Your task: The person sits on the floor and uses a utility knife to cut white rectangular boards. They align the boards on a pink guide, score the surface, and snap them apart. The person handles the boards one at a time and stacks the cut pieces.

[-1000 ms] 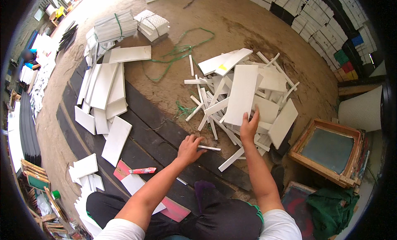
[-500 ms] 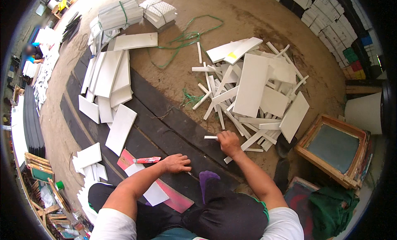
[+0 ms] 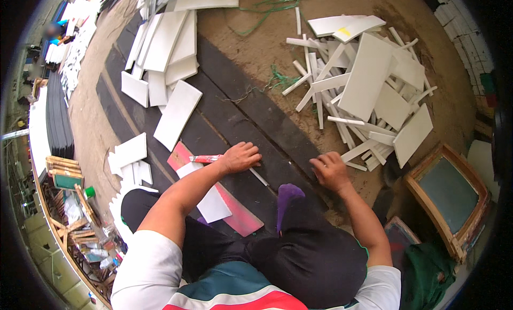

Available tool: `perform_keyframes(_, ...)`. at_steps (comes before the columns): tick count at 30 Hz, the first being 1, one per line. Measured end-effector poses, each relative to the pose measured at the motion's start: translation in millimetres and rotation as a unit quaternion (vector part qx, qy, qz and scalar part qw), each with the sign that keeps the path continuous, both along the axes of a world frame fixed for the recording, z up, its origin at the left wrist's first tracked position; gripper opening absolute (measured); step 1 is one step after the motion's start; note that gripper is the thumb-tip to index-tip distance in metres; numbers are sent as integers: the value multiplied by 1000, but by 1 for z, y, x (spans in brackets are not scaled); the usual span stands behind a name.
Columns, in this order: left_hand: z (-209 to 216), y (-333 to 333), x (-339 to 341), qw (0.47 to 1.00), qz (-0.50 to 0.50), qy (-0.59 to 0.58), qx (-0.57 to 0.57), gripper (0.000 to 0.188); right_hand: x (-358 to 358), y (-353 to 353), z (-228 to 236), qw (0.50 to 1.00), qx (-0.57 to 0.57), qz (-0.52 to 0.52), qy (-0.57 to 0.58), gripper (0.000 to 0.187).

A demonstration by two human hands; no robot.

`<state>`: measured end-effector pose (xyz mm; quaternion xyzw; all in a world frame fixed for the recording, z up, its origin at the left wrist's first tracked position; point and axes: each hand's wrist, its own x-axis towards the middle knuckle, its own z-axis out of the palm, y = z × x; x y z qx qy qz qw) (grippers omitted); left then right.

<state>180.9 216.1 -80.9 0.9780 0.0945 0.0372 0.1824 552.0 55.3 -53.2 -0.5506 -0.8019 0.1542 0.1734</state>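
Note:
My left hand [image 3: 241, 157] is over the black boards [image 3: 235, 123], its fingers bent down. A thin white strip [image 3: 259, 177] runs out from under its near side; the fingers look closed on it, though the grip itself is hidden. By that wrist, a red cutter [image 3: 206, 159] rests across a pink board [image 3: 240, 216] and a white panel [image 3: 212, 204]. My right hand [image 3: 329, 171] hovers beside the loose pile, its fingers loosely bent and apart, with nothing visible in them.
White panels and strips lie in a jumbled pile [image 3: 365, 77] on the right. White panels [image 3: 166, 40] are stacked at far left, with smaller pieces [image 3: 130, 151] nearer. A wooden-framed screen [image 3: 448, 188] stands at right. Green twine [image 3: 280, 77] lies beside the pile.
The white strip that my right hand held is gone from its fingers. More of the strip under my left hand shows. The whole view has shifted, so the scene sits higher and farther right.

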Motion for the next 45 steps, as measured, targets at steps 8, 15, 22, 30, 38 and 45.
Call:
perform_keyframes(8,21,-27,-47,973,202,96,62,28,-136,50,-11,953,-15,299,32,27)
perform_keyframes(15,24,-75,-32,938,327,100,57,38,-152,27,-25,953,32,301,-27,34)
perform_keyframes(22,31,-70,-15,860,486,100,-120,35,-150,23,-32,956,56,287,-14,32)
perform_keyframes(30,30,-61,-7,796,523,172,-250,39,-157,21,-34,963,44,265,-6,26)
perform_keyframes(38,45,-33,5,718,542,59,-433,35,-161,27,-7,968,-163,63,182,43)
perform_keyframes(45,59,34,104,649,502,-124,-557,29,-101,70,-23,972,-10,-147,182,52)
